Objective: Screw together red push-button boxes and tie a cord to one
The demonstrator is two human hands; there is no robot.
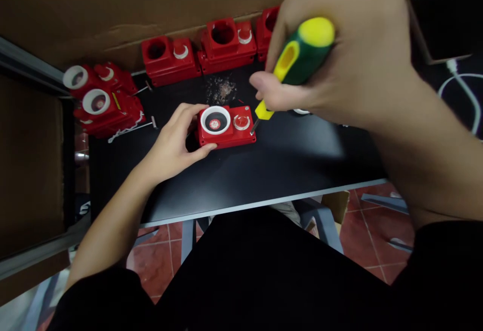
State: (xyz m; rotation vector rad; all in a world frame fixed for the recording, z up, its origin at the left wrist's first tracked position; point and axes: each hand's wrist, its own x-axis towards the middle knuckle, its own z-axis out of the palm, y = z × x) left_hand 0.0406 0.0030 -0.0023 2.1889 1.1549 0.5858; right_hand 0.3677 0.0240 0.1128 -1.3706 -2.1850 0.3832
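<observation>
On the black table lies a red housing (230, 140) with a white-rimmed round opening on its left and a smaller red-and-white round knob on its right. My left hand (179, 142) grips the housing's left end, fingers behind it and thumb along the front edge. A screwdriver (302, 59) with a green and yellow handle is wrapped in my right hand (339, 54). It slants down to the left, and its metal tip is at the housing's right front corner, by a screw spot. Whether the tip sits in a screw head I cannot tell.
Several similar red housings (228, 44) line the cardboard wall (113, 9) at the back. Others with white rings (96, 101) are stacked at left, with metal T-shaped rods beside them. Small debris (222, 89) lies behind the held housing. A white cable (466, 94) and dark-screened device (441, 24) are at right.
</observation>
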